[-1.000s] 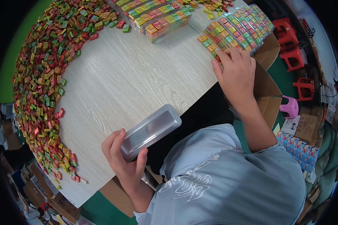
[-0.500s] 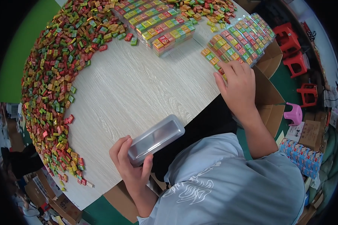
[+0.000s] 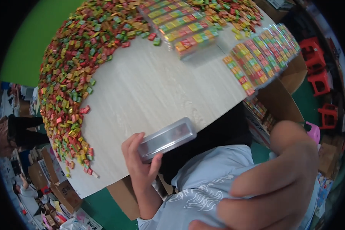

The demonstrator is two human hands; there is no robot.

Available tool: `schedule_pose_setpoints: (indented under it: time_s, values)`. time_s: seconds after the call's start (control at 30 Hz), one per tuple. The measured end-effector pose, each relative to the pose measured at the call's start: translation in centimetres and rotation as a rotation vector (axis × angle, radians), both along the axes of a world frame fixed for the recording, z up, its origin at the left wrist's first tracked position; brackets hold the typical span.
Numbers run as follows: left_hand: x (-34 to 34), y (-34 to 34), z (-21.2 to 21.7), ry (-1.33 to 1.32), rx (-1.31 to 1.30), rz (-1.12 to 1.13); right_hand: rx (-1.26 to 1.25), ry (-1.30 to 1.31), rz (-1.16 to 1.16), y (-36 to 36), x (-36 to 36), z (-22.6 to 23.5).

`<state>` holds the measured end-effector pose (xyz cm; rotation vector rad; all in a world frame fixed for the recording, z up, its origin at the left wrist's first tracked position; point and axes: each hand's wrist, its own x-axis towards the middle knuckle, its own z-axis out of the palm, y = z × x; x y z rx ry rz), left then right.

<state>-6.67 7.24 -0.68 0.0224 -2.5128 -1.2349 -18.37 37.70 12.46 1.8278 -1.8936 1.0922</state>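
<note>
– Where is the clear plastic case [image 3: 167,139] held?
– Just below the frame's centre, still grasped by the left hand [image 3: 141,159].
– And the right hand [image 3: 274,186]?
– It has been moved from the small-box row [image 3: 238,73], upper right, to the lower right; whether anything is gripped cannot be told.

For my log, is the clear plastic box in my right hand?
No, your left hand holds the clear plastic box; your right hand is apart from it.
</note>
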Motion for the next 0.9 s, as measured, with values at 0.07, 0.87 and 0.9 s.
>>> schedule_pose_setpoints:
  time_s: [0.07, 0.87, 0.9]
  values:
    - [0.0, 0.1, 0.2, 0.031, -0.01, -0.026, 0.077, -0.041, 0.043, 3.6, -1.4, 0.3]
    - [-1.2, -4.6, 3.7, 0.114, -0.054, 0.169, 0.479, -0.028, -0.022, -2.3, -17.2, 3.7]
    - [-2.3, -5.7, 5.2, 0.124, -0.067, 0.202, 0.467, -0.011, 0.009, -2.6, -19.3, 3.7]
